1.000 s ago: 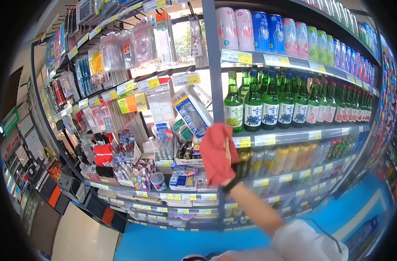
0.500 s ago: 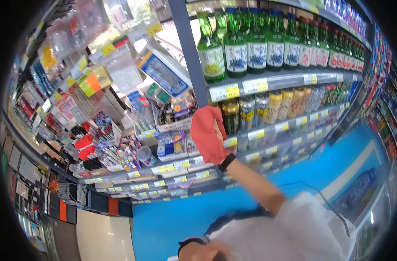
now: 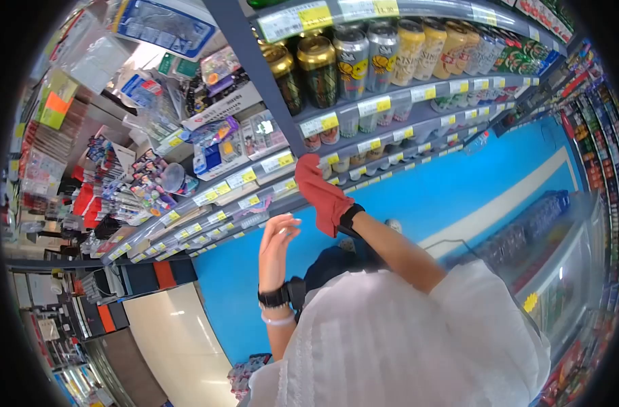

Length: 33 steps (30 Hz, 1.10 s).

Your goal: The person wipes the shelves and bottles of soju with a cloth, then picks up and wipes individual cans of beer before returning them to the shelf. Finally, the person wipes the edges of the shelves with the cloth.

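Observation:
A red cloth (image 3: 320,195) covers my right hand, hiding nearly all of its fingers. The covered hand is just in front of the shelf rack's lower tiers, near the upright (image 3: 265,74), with a black band (image 3: 352,214) at the wrist. To its left, my left hand (image 3: 275,249) is raised in the air with nothing in it, fingers loosely extended and apart. It wears a black wristband (image 3: 274,297) and a pale bracelet. Drink cans (image 3: 350,61) stand in a row on the shelf above the cloth.
Stationery and packaged goods (image 3: 218,149) fill the shelves on the left. Price tags line the shelf edges (image 3: 374,105). Blue floor (image 3: 235,298) lies below, with a glass-topped case (image 3: 560,292) at the right and more stocked shelves (image 3: 591,146) beyond.
My right hand and the cloth have moved from beside the cans down to the lower shelves. My left hand has risen from the bottom edge into view. The view has tilted down.

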{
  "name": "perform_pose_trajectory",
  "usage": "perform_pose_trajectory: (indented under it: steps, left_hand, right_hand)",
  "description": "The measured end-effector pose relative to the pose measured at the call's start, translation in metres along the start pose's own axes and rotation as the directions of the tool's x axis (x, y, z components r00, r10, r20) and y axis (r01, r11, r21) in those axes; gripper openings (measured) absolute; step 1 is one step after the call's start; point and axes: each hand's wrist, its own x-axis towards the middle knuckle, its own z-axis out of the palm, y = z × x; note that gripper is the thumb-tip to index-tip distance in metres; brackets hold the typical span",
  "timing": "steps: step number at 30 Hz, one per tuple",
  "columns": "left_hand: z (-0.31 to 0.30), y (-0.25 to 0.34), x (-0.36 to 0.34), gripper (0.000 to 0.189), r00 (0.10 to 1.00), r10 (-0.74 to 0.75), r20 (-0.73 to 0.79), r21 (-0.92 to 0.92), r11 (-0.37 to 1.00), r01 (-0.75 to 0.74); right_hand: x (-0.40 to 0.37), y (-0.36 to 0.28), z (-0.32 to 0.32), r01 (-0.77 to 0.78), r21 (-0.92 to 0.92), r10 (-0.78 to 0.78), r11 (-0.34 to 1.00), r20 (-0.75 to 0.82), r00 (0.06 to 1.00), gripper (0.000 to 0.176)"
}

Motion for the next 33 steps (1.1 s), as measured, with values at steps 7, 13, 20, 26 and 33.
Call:
perform_pose_trajectory:
  steps: [7, 13, 20, 26, 33]
  left_hand:
    - [-0.016, -0.116, 0.060, 0.055, 0.843, -0.532, 0.075, -0.039, 0.843, 0.536]
    - [0.000, -0.160, 0.100, 0.064, 0.785, -0.601, 0.151, 0.165, 0.798, 0.579]
    - [0.006, -0.159, 0.093, 0.062, 0.818, -0.570, 0.083, 0.008, 0.821, 0.571]
    - [-0.014, -0.144, 0.066, 0.056, 0.812, -0.582, 0.046, 0.087, 0.812, 0.577]
    - [-0.007, -0.146, 0.066, 0.053, 0.822, -0.569, 0.002, 0.061, 0.821, 0.568]
  right_hand:
    - [-0.050, -0.024, 0.005, -0.032, 0.455, 0.001, 0.890, 0.068, 0.998, 0.037]
    - [-0.017, -0.029, 0.051, -0.496, 0.698, 0.094, 0.517, 0.530, 0.843, 0.041]
    - [0.041, -0.030, 0.082, -0.766, 0.584, 0.068, 0.269, 0.782, 0.620, 0.047]
    - [-0.003, -0.043, 0.146, -0.864, 0.445, 0.054, 0.235, 0.881, 0.469, 0.051]
    - [-0.076, -0.037, 0.250, -0.839, 0.083, 0.115, -0.538, 0.993, 0.025, 0.051]
